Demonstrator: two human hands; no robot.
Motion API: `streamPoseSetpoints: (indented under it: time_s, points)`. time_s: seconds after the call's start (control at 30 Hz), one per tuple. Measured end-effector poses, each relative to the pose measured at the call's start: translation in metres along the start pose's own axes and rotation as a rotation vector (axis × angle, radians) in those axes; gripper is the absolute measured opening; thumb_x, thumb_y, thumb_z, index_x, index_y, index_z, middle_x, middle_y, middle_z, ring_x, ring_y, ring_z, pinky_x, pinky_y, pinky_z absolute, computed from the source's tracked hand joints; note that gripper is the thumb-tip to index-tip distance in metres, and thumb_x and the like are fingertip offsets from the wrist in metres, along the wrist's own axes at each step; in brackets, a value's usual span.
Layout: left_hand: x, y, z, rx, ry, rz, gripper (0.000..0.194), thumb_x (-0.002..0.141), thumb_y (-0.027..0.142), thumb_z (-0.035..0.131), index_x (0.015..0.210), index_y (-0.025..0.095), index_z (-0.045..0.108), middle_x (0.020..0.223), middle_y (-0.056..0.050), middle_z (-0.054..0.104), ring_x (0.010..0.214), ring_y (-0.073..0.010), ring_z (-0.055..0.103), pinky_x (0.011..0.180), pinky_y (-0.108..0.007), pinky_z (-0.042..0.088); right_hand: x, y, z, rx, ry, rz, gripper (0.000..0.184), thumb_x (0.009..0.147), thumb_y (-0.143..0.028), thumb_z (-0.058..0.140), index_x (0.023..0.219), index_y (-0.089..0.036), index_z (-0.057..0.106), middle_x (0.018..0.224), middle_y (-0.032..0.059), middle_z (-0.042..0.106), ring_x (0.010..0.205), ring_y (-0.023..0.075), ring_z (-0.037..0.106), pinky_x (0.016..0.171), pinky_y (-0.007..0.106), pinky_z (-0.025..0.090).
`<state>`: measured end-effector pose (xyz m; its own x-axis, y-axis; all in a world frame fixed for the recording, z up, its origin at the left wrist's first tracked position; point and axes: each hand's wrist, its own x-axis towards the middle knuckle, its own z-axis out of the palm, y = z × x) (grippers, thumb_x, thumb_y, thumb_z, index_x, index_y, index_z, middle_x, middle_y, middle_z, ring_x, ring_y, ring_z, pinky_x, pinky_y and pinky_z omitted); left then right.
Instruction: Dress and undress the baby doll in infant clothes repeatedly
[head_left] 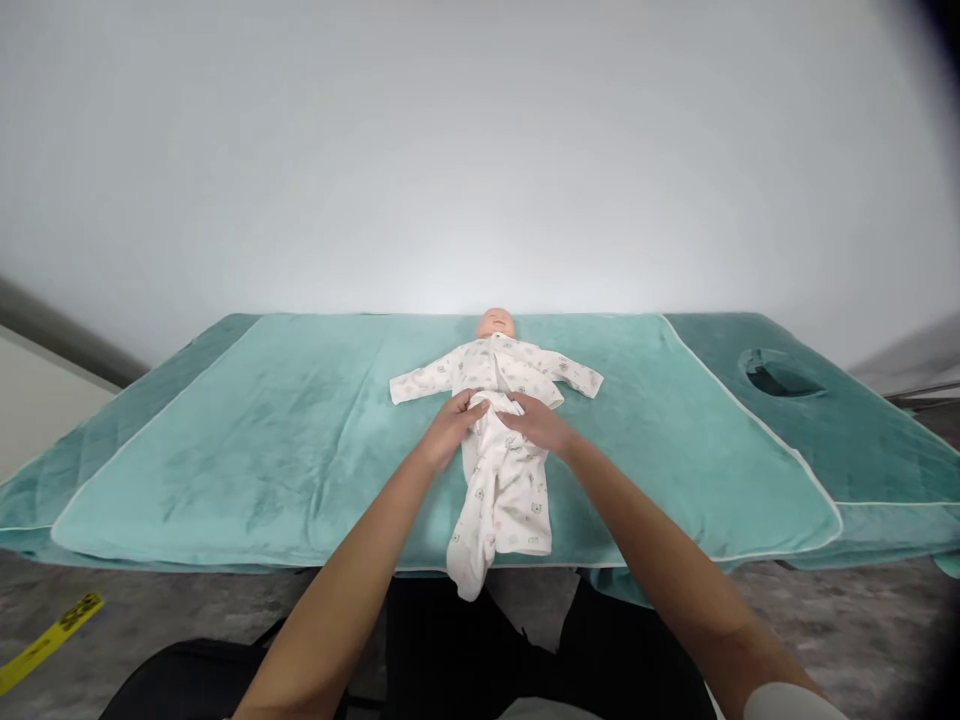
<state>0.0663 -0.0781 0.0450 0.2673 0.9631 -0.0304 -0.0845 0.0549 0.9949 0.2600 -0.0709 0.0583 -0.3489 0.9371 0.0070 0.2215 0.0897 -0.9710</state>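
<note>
"What filled most of the view?"

"The pale wall [480, 150], across 12 o'clock. Below it stood a padded massage table [892, 460] dressed in dark teal, its long axis running from 9 to 3, with a lighter teal blanket [247, 440] spread over most of it."

"And on the blanket?"

"A baby doll [495, 323], on its back near the middle. Its long axis ran 12 to 6, head at 12, by the far edge."

"Dressed in what?"

"Printed white trousers [517, 480] stretched from its waist toward 6. One trouser leg slanted nearer 7 and hung past the table's near edge; the other lay nearer 5, ending just about at that edge. I couldn't tell how far the doll's legs filled them. A matching top [517, 362] enclosed the torso, the head showing above the collar, one sleeve pointing just below 9, the other just below 3."

"Anything else?"

"An oval opening [780, 375] in the table, toward 3, dark inside."

"And the hands?"

"The left hand [451, 425] was at the waist's 9 o'clock side, the right hand [538, 422] at its 3. On both, thumb and fingers were drawn narrow, holding the trousers' cloth at the waist."
</note>
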Motion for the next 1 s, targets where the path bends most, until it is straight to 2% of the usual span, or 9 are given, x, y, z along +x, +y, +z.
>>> streamPoseSetpoints:
  time_s: [0.13,0.23,0.37,0.5,0.63,0.77,0.83,0.93,1.0]
  points:
    - [-0.002,-0.008,0.007,-0.016,0.059,0.015,0.039,0.084,0.052,0.067,0.099,0.016,0.063,0.089,-0.002,0.065,0.081,-0.0156,0.058,0.074,-0.026,0.045,-0.01,0.003,0.002,0.008,-0.151,-0.027,0.032,0.073,-0.039,0.076,0.102,-0.027,0.072,0.096,0.0002,0.072,0.088,0.0225,0.063,0.075,0.033,0.048]
    - [-0.007,-0.006,0.008,0.029,0.098,-0.005,0.038,0.082,0.053,0.068,0.089,0.016,0.062,0.083,-0.001,0.063,0.077,-0.0153,0.057,0.071,-0.026,0.044,-0.011,0.004,0.005,-0.045,-0.134,-0.001,0.028,0.066,-0.027,0.076,0.094,-0.027,0.074,0.085,-0.0005,0.073,0.079,0.022,0.062,0.067,0.031,0.047]
    - [-0.027,0.0,0.006,0.118,-0.019,-0.048,0.041,0.076,0.051,0.075,0.096,0.016,0.066,0.092,-0.004,0.068,0.083,-0.0187,0.06,0.073,-0.029,0.046,-0.006,0.017,0.005,0.078,0.021,0.069,0.015,0.065,-0.024,0.067,0.08,-0.023,0.068,0.07,-0.0042,0.066,0.066,0.0156,0.056,0.059,0.026,0.042]
    - [-0.042,-0.001,0.006,0.249,-0.138,-0.033,0.043,0.072,0.047,0.08,0.102,0.018,0.069,0.098,-0.003,0.069,0.089,-0.0209,0.061,0.076,-0.029,0.046,-0.006,0.023,0.0,0.231,-0.03,0.094,0.012,0.067,-0.029,0.065,0.076,-0.021,0.065,0.062,-0.005,0.059,0.059,0.0128,0.051,0.055,0.024,0.038]
    - [-0.036,-0.005,0.008,0.036,0.025,-0.045,0.036,0.081,0.051,0.072,0.095,0.018,0.066,0.087,-0.001,0.067,0.08,-0.0166,0.059,0.072,-0.026,0.044,-0.011,0.012,-0.001,0.087,-0.16,0.036,0.028,0.071,-0.04,0.074,0.093,-0.023,0.075,0.086,0.0,0.072,0.077,0.0197,0.063,0.068,0.03,0.047]
    - [-0.032,-0.007,0.009,-0.113,0.084,-0.062,0.035,0.083,0.05,0.07,0.092,0.017,0.064,0.083,-0.001,0.065,0.076,-0.0142,0.058,0.07,-0.025,0.044,-0.013,0.004,-0.001,-0.045,-0.296,0.009,0.035,0.072,-0.043,0.078,0.101,-0.024,0.075,0.096,0.0013,0.074,0.086,0.0233,0.065,0.073,0.032,0.048]
    - [-0.037,-0.007,0.007,-0.132,0.029,-0.097,0.037,0.082,0.048,0.072,0.099,0.016,0.065,0.092,-0.004,0.068,0.083,-0.0164,0.061,0.076,-0.027,0.046,-0.012,0.005,-0.001,-0.099,-0.237,-0.002,0.026,0.075,-0.04,0.074,0.094,-0.023,0.074,0.09,0.0012,0.072,0.084,0.0225,0.063,0.07,0.031,0.046]
    - [-0.049,-0.003,0.002,-0.088,-0.156,-0.151,0.046,0.075,0.039,0.08,0.112,0.017,0.066,0.111,-0.008,0.069,0.101,-0.0219,0.063,0.087,-0.03,0.046,-0.005,0.005,-0.006,-0.177,-0.135,-0.019,0.01,0.073,-0.03,0.072,0.075,-0.021,0.067,0.074,-0.0014,0.064,0.074,0.0182,0.057,0.064,0.028,0.04]
    - [-0.054,-0.001,0.001,-0.042,-0.228,-0.16,0.054,0.071,0.034,0.084,0.118,0.018,0.065,0.118,-0.009,0.068,0.109,-0.025,0.062,0.092,-0.033,0.046,-0.002,0.001,-0.01,-0.174,-0.125,-0.037,0.012,0.069,-0.026,0.072,0.069,-0.021,0.061,0.068,-0.0035,0.057,0.07,0.0155,0.052,0.063,0.027,0.037]
